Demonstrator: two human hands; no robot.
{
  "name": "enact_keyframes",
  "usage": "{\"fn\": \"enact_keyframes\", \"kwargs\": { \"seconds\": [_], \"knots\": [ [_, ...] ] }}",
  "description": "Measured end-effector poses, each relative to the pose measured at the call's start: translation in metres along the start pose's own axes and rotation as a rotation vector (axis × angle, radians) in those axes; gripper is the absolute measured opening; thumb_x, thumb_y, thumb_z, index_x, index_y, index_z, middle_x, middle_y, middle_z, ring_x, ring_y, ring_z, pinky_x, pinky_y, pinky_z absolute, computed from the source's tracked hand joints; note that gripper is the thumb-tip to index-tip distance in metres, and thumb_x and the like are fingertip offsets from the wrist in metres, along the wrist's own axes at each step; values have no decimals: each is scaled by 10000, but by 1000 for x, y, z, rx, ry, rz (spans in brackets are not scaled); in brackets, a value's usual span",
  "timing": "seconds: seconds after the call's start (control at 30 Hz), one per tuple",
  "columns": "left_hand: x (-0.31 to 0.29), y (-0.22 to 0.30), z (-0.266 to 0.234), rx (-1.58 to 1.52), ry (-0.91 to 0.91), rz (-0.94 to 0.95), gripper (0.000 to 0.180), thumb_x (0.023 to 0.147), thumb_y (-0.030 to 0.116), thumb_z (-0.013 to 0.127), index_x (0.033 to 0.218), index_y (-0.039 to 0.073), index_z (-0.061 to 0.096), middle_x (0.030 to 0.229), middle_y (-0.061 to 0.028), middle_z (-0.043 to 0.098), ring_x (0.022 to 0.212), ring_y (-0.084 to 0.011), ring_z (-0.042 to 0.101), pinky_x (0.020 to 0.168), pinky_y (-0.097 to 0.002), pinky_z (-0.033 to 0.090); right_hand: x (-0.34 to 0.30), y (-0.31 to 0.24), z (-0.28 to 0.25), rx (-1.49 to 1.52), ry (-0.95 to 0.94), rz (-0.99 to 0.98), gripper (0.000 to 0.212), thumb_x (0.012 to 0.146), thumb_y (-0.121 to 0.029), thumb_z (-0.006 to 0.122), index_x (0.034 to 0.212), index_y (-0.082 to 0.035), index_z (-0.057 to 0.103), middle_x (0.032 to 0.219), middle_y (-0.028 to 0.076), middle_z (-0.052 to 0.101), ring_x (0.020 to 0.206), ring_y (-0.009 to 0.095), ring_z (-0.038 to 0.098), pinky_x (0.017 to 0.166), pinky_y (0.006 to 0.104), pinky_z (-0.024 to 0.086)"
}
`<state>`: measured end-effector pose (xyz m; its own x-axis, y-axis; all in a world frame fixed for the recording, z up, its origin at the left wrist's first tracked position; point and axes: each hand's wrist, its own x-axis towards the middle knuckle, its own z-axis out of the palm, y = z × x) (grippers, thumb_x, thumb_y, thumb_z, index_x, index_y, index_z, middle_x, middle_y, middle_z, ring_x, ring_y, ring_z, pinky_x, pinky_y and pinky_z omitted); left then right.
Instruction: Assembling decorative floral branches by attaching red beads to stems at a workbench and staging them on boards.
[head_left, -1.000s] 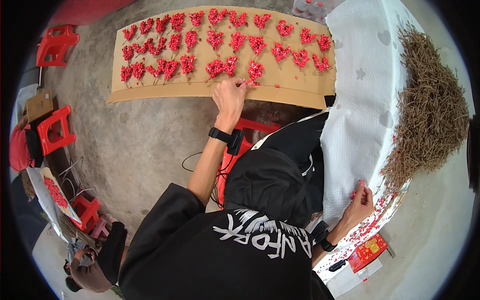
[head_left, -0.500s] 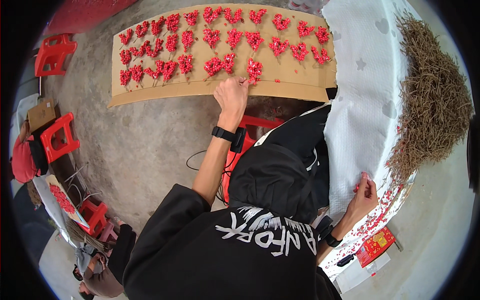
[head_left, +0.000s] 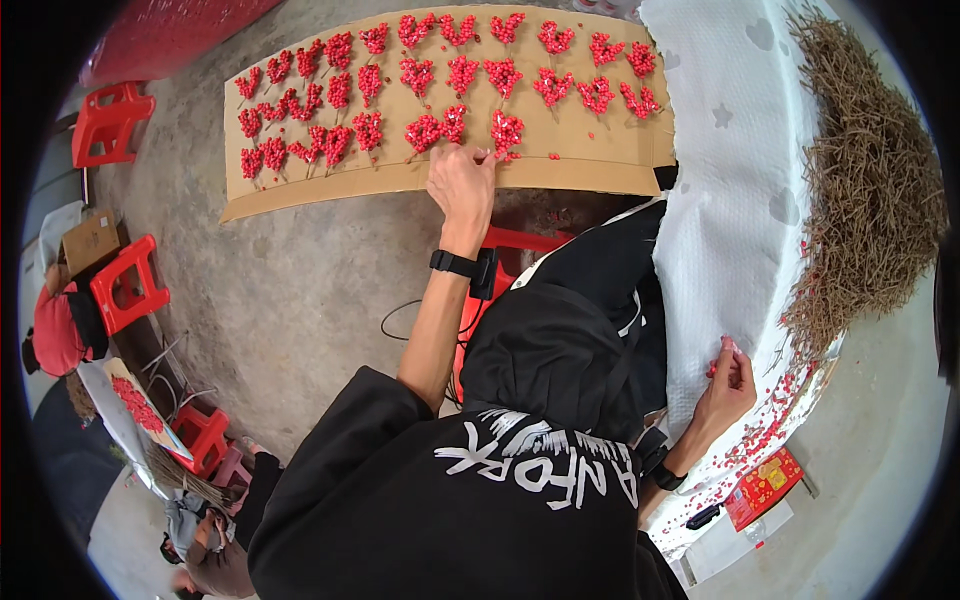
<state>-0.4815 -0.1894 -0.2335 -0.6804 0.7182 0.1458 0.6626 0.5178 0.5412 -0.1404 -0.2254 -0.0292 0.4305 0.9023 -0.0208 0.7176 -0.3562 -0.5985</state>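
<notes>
My left hand (head_left: 462, 185) reaches to the near edge of a brown cardboard sheet (head_left: 570, 175). Its fingertips are pinched together at the lower left of a red berry sprig (head_left: 507, 130); whether they grip its stem is hidden. Rows of similar red sprigs (head_left: 416, 75) lie across the cardboard, many of them in V or heart shapes. Off to the right, my right hand (head_left: 728, 395) is closed over the white cloth (head_left: 715, 260), with red berries (head_left: 712, 369) showing at its fingertips.
A large heap of brown twigs (head_left: 865, 190) lies along the table's right side. Loose red berries (head_left: 765, 430) are scattered near a red box (head_left: 763, 488). Red stools (head_left: 130, 283) stand on the left, where other people (head_left: 68, 325) sit. A red stool (head_left: 520, 240) is partly under me.
The whole view has shifted slightly. My left hand stays beside the same sprig and my right hand keeps its place over the cloth, fingers still closed.
</notes>
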Motion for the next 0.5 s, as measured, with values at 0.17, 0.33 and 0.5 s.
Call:
{"fn": "enact_keyframes", "kwargs": {
  "seconds": [0.17, 0.33, 0.5],
  "knots": [
    [-1, 2, -5, -12, -38, -92, 186, 658, 189, 811, 777, 68, 732, 712, -148, 649, 766, -324, 627, 684, -440, 496, 0, 5, 1, -11, -24, -13, 229, 894, -198, 698, 936, 26, 716, 627, 8, 571, 562, 58, 472, 540, 195, 374],
    [0, -1, -6, -22, -49, -103, 202, 658, 215, 814, 762, 69, 723, 738, -146, 653, 763, -321, 635, 697, -427, 496, 0, 4, 2, -8, -29, -11, 222, 894, -192, 698, 921, 27, 717, 626, 7, 566, 566, 56, 467, 544, 195, 375],
    [-3, 1, -6, -11, -60, -100, 196, 671, 209, 811, 777, 71, 721, 719, -136, 653, 753, -315, 636, 687, -422, 491, 1, 7, 1, 15, -36, -9, 222, 894, -191, 698, 913, 29, 716, 627, 5, 561, 569, 54, 465, 543, 192, 375]
  ]
}}
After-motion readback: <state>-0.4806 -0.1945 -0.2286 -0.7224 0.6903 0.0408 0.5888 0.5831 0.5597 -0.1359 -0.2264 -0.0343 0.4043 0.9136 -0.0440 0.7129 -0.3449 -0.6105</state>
